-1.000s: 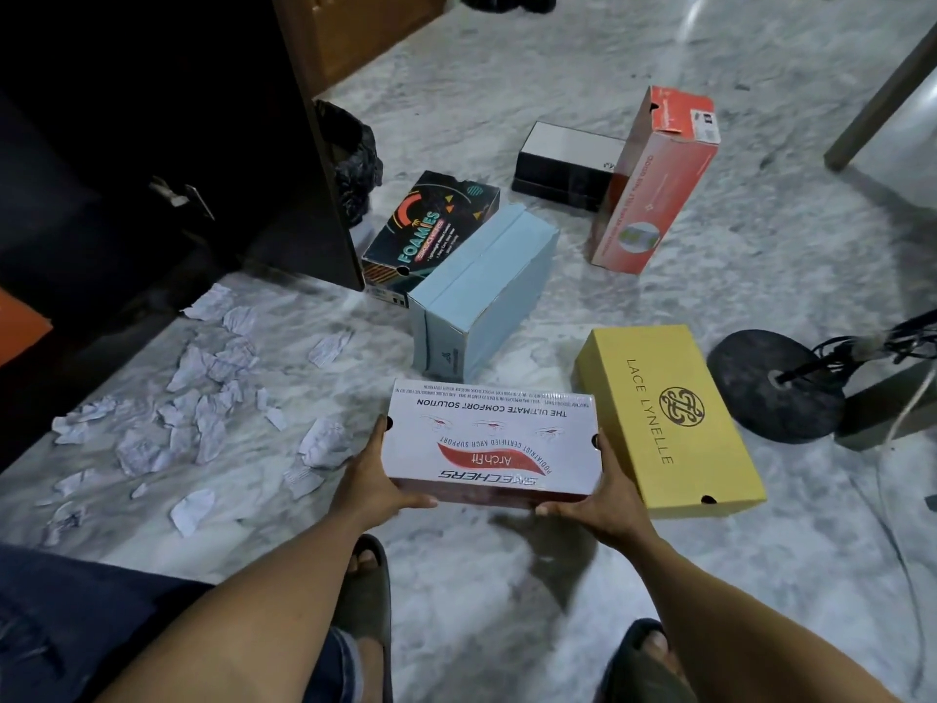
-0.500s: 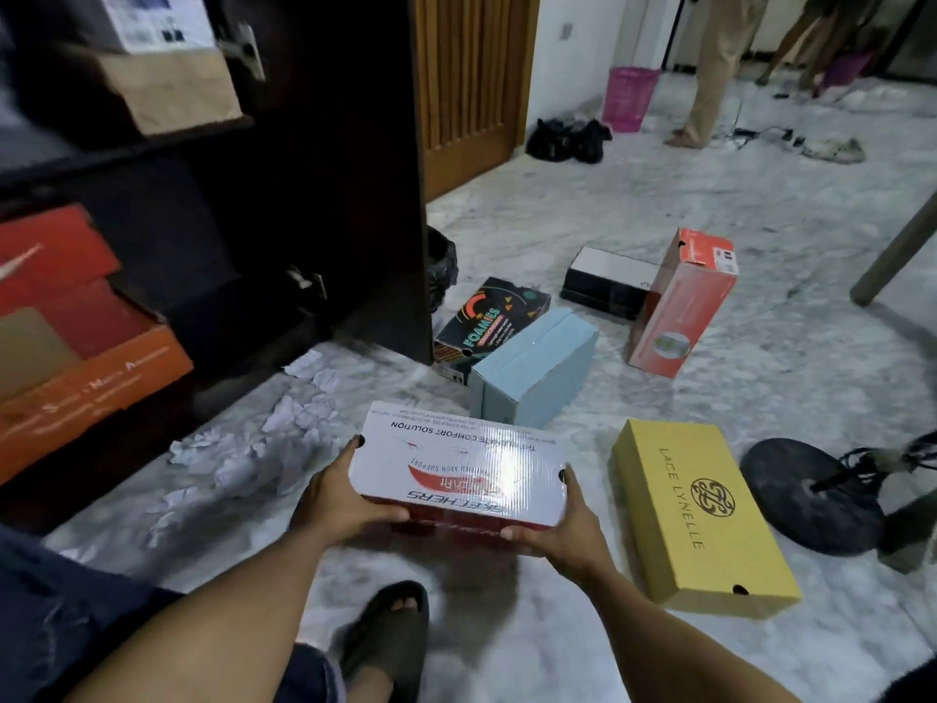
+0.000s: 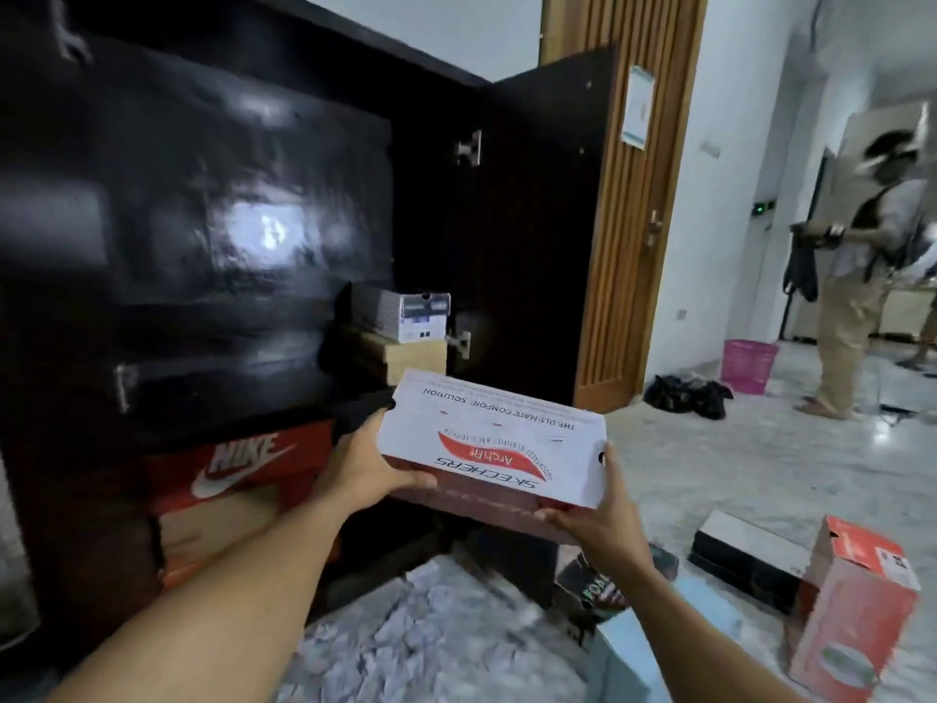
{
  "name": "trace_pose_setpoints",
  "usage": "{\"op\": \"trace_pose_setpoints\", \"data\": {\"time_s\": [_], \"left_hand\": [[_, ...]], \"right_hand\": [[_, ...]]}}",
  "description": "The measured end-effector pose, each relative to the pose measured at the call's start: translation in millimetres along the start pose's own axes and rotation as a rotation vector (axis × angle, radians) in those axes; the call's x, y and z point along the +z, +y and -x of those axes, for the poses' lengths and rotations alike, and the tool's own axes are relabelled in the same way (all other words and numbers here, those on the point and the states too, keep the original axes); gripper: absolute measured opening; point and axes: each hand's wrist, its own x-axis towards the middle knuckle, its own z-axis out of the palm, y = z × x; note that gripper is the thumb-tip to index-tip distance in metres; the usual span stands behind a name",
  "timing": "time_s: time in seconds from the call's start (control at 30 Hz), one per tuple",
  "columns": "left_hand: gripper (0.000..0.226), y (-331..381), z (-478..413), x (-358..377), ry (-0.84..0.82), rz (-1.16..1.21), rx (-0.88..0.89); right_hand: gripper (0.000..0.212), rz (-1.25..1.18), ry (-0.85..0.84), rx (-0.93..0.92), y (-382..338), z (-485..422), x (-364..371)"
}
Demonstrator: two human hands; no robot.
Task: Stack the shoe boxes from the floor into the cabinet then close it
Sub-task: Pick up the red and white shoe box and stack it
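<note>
Skechers box [image 3: 497,438]: was held clear of the floor [image 3: 735,464] in both hands, lid up and lettering upside down to the camera, just in front of the open cabinet [image 3: 203,220].
Left hand [image 3: 365,469]: gripped the box's left end, thumb laid along the lower front edge; fingers [image 3: 355,423] were wrapped round the far side, mostly hidden.
Right hand [image 3: 598,515]: gripped the right front corner, thumb up the end wall near the vent hole, fingers [image 3: 557,517] curled against the dark base.
Cabinet door [image 3: 532,220]: stood swung wide open to the right, hinges showing.
Upper shelf: carried a tan box [image 3: 410,355] with a grey box [image 3: 405,309] stacked on it – both just behind the held box's far edge; contact could not be told.
Lower shelf: held a red Nike box [image 3: 243,461] on top of a brown box [image 3: 218,525], left of the left hand.
Floor boxes: a red-orange box [image 3: 852,611] stood on end at the right, a black-and-white box [image 3: 750,555] lay flat just behind it, a dark printed box [image 3: 593,591] lay under the right forearm, and nearest – blurred, probably pale blue – lay another box [image 3: 639,646].
Crumpled paper [image 3: 416,631]: lay scattered at the cabinet's foot.
Background: a wooden door [image 3: 623,195] stood beside the cabinet, with black bags [image 3: 684,393] and a pink basket [image 3: 749,358] near the wall, and another person [image 3: 857,276] standing well apart.
</note>
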Motion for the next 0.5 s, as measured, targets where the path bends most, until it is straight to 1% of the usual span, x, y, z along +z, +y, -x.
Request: {"op": "trace_pose_setpoints", "data": {"time_s": [0.03, 0.13, 0.2, 0.27, 0.37, 0.43, 0.5], "left_hand": [[0.117, 9, -9, -14, 0.041, 0.022, 0.012], [0.11, 28, -42, -54, 0.142, 0.078, 0.037], [0.107, 34, -72, -75, 0.24, 0.095, 0.049], [0.106, 38, -103, -89, 0.298, 0.081, 0.066], [0.105, 42, -155, -101, 0.341, 0.074, 0.124], [0.099, 44, -193, -101, 0.428, 0.062, 0.143], [0.093, 45, -232, -95, 0.534, 0.072, 0.119]], "right_hand": [[0.12, -0.014, -0.009, -0.039, -15, -14, 4], [0.106, -0.063, -0.043, -0.119, -46, -56, 17], [0.105, -0.067, -0.035, -0.165, -60, -81, 27], [0.104, -0.097, 0.002, -0.192, -69, -108, 39], [0.102, -0.108, 0.096, -0.214, -87, -148, 59], [0.102, -0.117, 0.162, -0.235, -100, -177, 74], [0.103, -0.138, 0.224, -0.25, -109, -207, 90]]}}
